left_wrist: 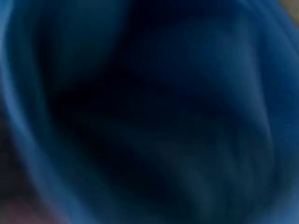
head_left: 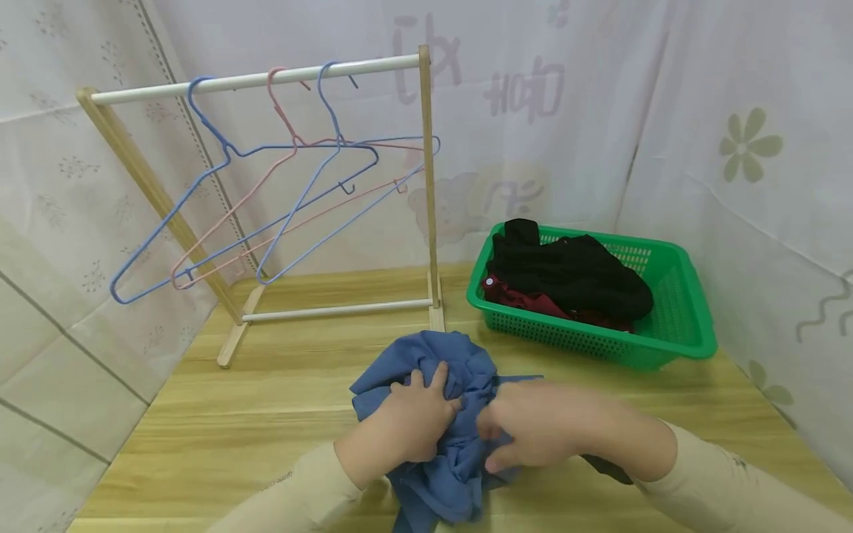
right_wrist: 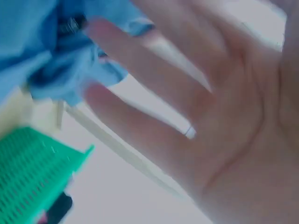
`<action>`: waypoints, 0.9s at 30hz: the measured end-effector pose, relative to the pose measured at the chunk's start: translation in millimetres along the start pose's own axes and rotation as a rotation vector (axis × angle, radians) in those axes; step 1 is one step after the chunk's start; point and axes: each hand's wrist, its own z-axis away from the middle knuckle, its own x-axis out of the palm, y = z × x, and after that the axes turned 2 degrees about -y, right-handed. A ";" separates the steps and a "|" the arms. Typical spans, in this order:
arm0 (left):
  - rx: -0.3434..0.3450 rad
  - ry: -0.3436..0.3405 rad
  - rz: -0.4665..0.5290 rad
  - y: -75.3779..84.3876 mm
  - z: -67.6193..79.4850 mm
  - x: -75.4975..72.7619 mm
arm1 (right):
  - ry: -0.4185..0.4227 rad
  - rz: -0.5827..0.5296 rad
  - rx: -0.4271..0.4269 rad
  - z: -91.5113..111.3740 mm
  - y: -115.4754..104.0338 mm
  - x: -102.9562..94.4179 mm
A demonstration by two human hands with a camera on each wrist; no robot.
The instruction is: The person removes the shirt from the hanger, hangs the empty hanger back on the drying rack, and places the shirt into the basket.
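A crumpled blue garment (head_left: 460,474) lies bunched on the wooden table in front of me. My left hand (head_left: 415,416) rests on its upper folds with the fingers spread. Blue fabric (left_wrist: 154,140) fills nearly the whole left wrist view, dark and blurred, so the fingertips there are hidden. Blurred in the head view, my right hand (head_left: 546,423) is over the garment's right side. The right wrist view shows its palm and fingers (right_wrist: 145,70) extended, apparently grasping nothing; the blue garment (right_wrist: 70,56) is beyond the fingertips. Whether they touch the cloth I cannot tell.
Behind to the left stands a wooden rack (head_left: 432,185) with a white rail (head_left: 246,80). Two blue hangers (head_left: 229,148) and a pink hanger (head_left: 293,141) hang from it. At the back right, a green basket (head_left: 693,296) holds black clothing (head_left: 573,274) and dark red clothing (head_left: 526,300).
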 end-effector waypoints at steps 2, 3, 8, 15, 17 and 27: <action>-0.003 0.007 -0.073 8.9 -1.1 1.6 | 0.151 0.079 -0.012 1.6 -1.1 -1.7; 0.003 0.022 -0.123 13.3 -0.5 3.1 | 0.206 0.124 -0.016 0.5 0.0 -0.4; 0.117 0.199 -0.398 26.2 12.4 17.6 | 0.267 0.381 -0.146 -16.5 26.7 17.7; 0.181 0.319 -0.594 27.1 25.5 28.0 | 0.294 0.293 -0.296 -45.3 68.8 14.0; 0.156 0.295 -0.604 30.9 26.7 28.3 | 0.190 0.126 -0.255 -47.5 73.5 14.7; 0.202 0.250 -0.481 29.6 39.3 31.7 | 0.017 -0.040 -0.015 -24.0 46.1 48.5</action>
